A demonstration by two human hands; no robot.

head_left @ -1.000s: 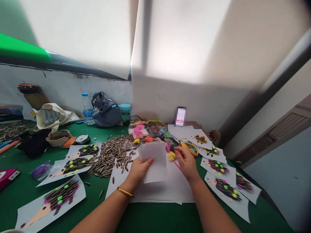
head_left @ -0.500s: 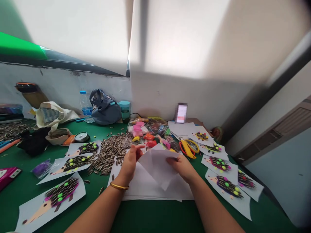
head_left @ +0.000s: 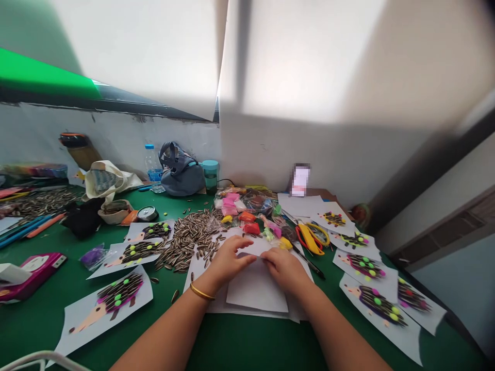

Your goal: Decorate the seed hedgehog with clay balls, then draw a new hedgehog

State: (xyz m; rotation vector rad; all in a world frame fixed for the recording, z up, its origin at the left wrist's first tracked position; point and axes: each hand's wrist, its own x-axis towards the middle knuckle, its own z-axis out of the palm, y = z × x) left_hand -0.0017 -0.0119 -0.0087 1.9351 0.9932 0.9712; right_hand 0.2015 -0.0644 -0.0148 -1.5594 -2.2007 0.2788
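A small white sheet of paper (head_left: 257, 291) lies over larger white sheets (head_left: 218, 305) on the green table in front of me. My right hand (head_left: 285, 268) has its fingers curled together at the sheet's far edge, pinching it. Across from it, my left hand (head_left: 232, 257), below a gold bangle, touches the same edge with its thumb. Its fingers are held apart from the thumb, above the paper. To the left of the papers spreads a heap of sunflower seeds (head_left: 189, 234). Small bags of coloured clay (head_left: 251, 228) lie beyond my hands.
Hedgehog pictures with seed spines (head_left: 116, 299) lie at left, and more hedgehog pictures (head_left: 377, 304) at right. Yellow-handled scissors (head_left: 309, 239) and a black pen (head_left: 315, 268) are right of the hands. A phone (head_left: 300, 180), blue bag (head_left: 181, 178) and water bottle (head_left: 153, 167) stand at the back.
The small sheet, lifted and bent between my hands before, now lies flat on the larger sheets. My hands have moved closer together at its far edge. The view has turned slightly left.
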